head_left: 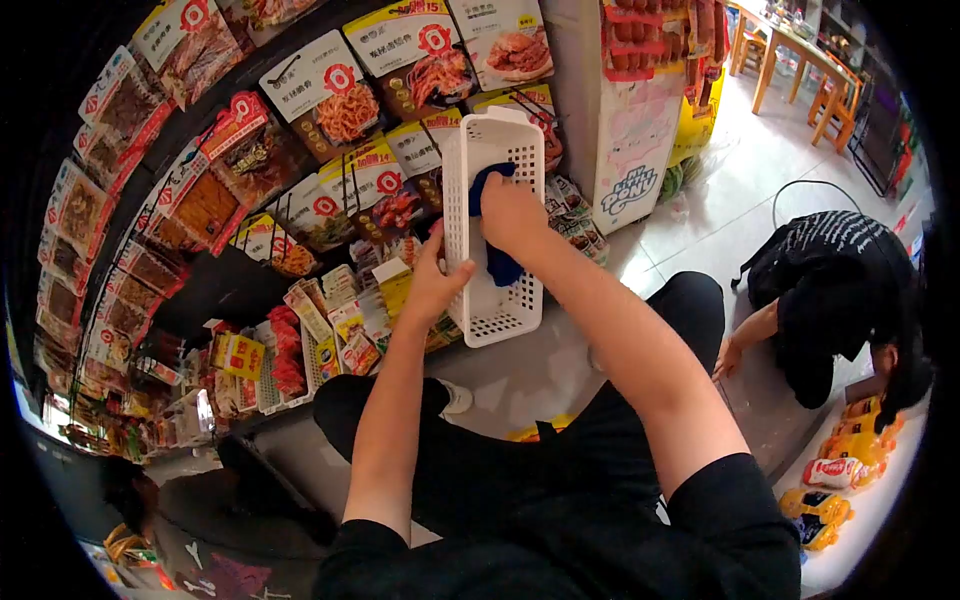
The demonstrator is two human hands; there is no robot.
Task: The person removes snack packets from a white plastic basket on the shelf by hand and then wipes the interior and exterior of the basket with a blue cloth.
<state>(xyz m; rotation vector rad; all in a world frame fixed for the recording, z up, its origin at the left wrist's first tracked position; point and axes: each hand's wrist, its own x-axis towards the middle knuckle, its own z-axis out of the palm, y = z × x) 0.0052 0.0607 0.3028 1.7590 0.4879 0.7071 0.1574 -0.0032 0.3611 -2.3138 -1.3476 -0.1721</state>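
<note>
A long white perforated plastic basket (462, 290) is held up in front of me, its open side turned toward me. My left hand (436, 280) grips its left long wall, with the thumb over the rim. Inside the basket, my right hand (512, 212) is closed on a dark blue cloth (503, 266), which rests against the inner wall and bottom. Part of the cloth shows above my fingers and part hangs below them. The fingertips of my right hand are partly hidden by the hand itself.
Hanging snack packets (330, 95) fill the rack ahead and left. Small packets stand in low baskets (268, 385). A white display stand (640, 150) is right of the basket. One person (835, 290) crouches at the right, another (230, 520) at the lower left. Yellow packages (850, 450) lie far right.
</note>
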